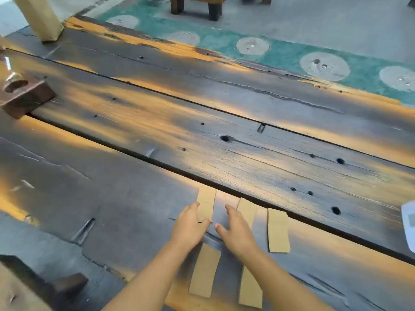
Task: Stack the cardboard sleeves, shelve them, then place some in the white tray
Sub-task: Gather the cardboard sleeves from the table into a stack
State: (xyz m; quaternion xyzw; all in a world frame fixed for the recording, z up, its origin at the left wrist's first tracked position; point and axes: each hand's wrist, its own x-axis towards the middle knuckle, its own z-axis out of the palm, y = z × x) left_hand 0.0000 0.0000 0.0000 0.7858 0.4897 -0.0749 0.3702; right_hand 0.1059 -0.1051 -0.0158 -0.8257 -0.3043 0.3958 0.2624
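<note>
Several flat brown cardboard sleeves lie on the dark wooden table (134,198) near its front edge. My left hand (189,225) rests on the near end of one sleeve (206,202), thumb and fingers pinching its edge. My right hand (235,230) lies flat with fingers spread, partly covering a second sleeve (248,208). A third sleeve (278,230) lies free to the right. Two more sleeves, one (205,270) between my forearms and one (250,290) partly under my right forearm, lie closer to me. A corner of the white tray (408,225) shows at the right edge.
A tall stack of cardboard sleeves (39,16) stands at the table's far left corner. A dark wooden block with a round hole (22,95) sits at the left. Beyond the table are a green patterned rug (280,52) and a wooden stool's legs (195,7).
</note>
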